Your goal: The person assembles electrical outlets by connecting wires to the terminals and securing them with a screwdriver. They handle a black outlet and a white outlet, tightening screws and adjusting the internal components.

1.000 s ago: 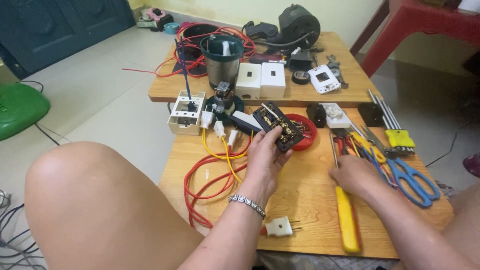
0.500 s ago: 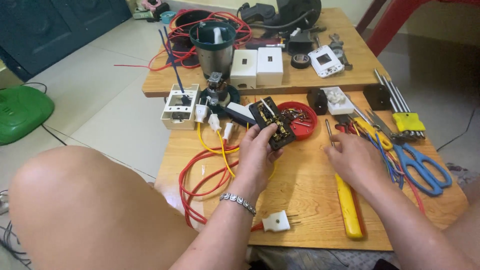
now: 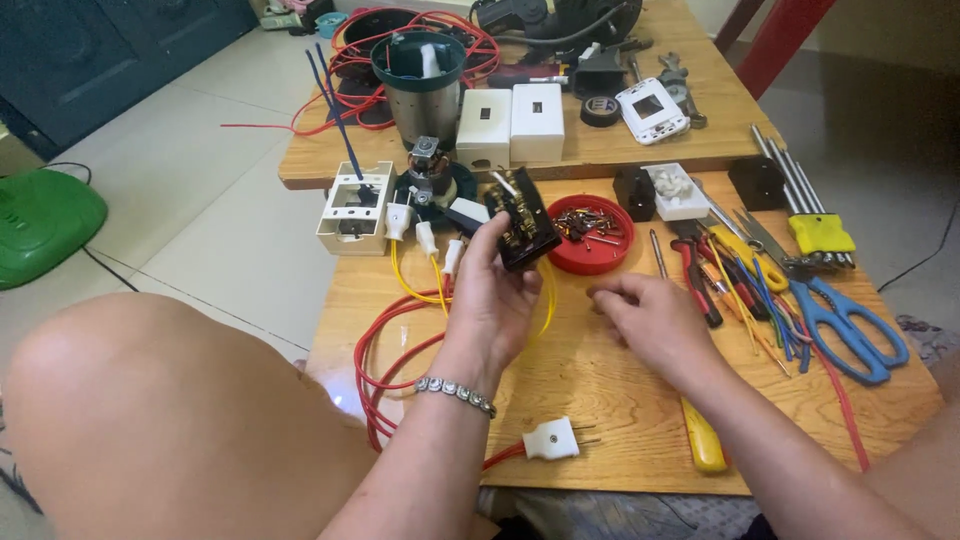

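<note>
My left hand point(image 3: 493, 300) holds a black electrical switch block point(image 3: 523, 218) with brass contacts, lifted a little above the wooden table point(image 3: 580, 400). A bead bracelet point(image 3: 455, 393) circles that wrist. My right hand point(image 3: 650, 315) rests palm down on the table to the right, its fingers pinched together near the table top; whether it holds something small I cannot tell. A red round lid point(image 3: 593, 236) with several screws lies just beyond both hands. Yellow wire point(image 3: 415, 285) and red wire point(image 3: 385, 350) run under the left hand.
A yellow-handled screwdriver point(image 3: 700, 440) lies under my right forearm. Blue scissors point(image 3: 850, 325), pliers and hex keys point(image 3: 810, 215) lie at the right. A white plug point(image 3: 550, 440) sits near the front edge. A blender jar point(image 3: 420, 85), white switch boxes point(image 3: 510, 125) stand behind. My knee point(image 3: 150, 400) is at left.
My right hand has moved left from the tools toward the middle of the table. The left hand keeps the black block, now turned slightly more upright.
</note>
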